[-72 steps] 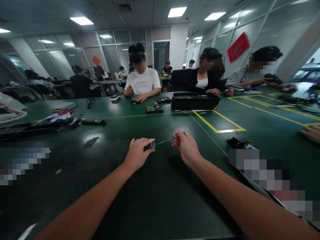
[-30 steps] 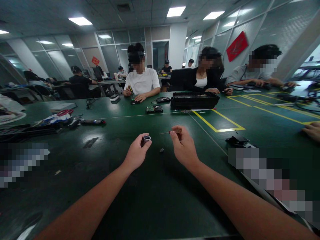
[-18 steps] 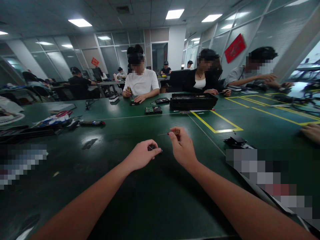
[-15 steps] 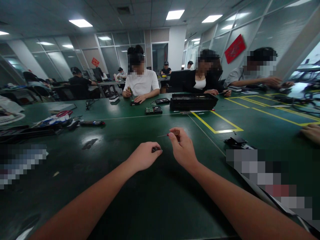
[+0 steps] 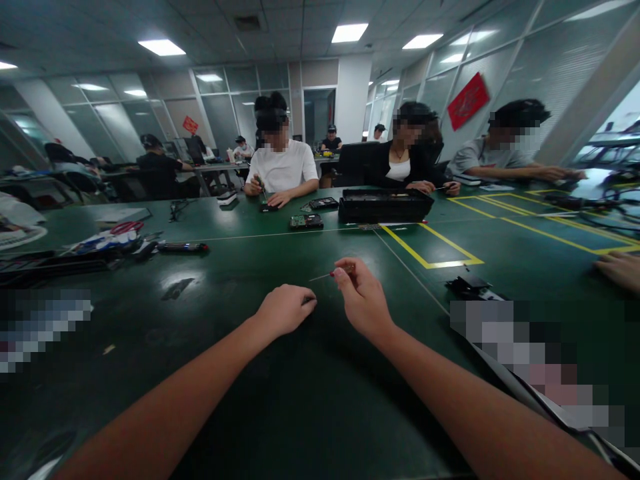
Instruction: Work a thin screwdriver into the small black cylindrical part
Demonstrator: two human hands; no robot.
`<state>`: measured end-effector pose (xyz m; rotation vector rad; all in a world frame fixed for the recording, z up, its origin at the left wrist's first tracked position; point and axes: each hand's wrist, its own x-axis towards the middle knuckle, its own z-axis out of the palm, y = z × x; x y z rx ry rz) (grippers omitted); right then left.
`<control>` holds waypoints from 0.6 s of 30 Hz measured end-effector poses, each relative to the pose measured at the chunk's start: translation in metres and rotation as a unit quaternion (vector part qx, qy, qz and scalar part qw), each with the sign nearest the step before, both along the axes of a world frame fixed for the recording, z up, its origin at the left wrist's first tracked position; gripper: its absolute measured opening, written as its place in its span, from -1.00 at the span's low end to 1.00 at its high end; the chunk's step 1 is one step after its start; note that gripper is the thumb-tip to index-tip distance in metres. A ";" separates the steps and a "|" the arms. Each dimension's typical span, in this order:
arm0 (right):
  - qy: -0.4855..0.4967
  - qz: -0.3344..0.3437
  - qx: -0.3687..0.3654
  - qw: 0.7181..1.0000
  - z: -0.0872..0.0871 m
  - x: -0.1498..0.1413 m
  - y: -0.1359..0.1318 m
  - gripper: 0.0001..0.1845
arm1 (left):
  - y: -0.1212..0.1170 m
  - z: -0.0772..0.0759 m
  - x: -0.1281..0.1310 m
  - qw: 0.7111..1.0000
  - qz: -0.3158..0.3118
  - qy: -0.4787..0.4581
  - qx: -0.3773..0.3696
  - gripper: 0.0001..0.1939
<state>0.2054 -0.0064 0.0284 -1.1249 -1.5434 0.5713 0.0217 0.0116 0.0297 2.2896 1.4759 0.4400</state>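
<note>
My left hand (image 5: 285,309) rests knuckles-up on the green table (image 5: 260,400), its fingers curled down and closed over something small that I cannot see. Just to its right my right hand (image 5: 361,295) hovers above the table and pinches a thin screwdriver (image 5: 327,274) with a reddish handle. The screwdriver's fine metal shaft points left, ending above and beyond my left fingertips. The two hands are a few centimetres apart.
A black tray (image 5: 386,203) and a circuit board (image 5: 305,221) lie further back. A dark device (image 5: 467,287) sits to the right near yellow tape lines (image 5: 431,248). Tools and a black strip (image 5: 100,250) lie at left. Several people sit opposite; another person's hand (image 5: 620,269) rests at right.
My left hand held a small dark cylinder up, then turned down onto the table over a small piece lying there and closed. My right hand kept the screwdriver, drifting slightly left.
</note>
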 end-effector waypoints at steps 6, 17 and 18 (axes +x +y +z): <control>-0.003 0.012 -0.012 1.000 0.002 0.000 -0.002 -0.76 | 0.007 0.016 -0.054 0.904 0.186 -0.340 -0.181 -0.72; -0.002 0.026 -0.013 1.000 -0.002 -0.002 0.000 -0.76 | -0.021 0.042 -0.188 0.661 0.391 -0.628 -0.122 -0.76; -0.001 0.026 -0.009 1.000 -0.003 -0.002 0.001 -0.77 | -0.024 0.043 -0.200 0.653 0.396 -0.637 -0.109 -0.81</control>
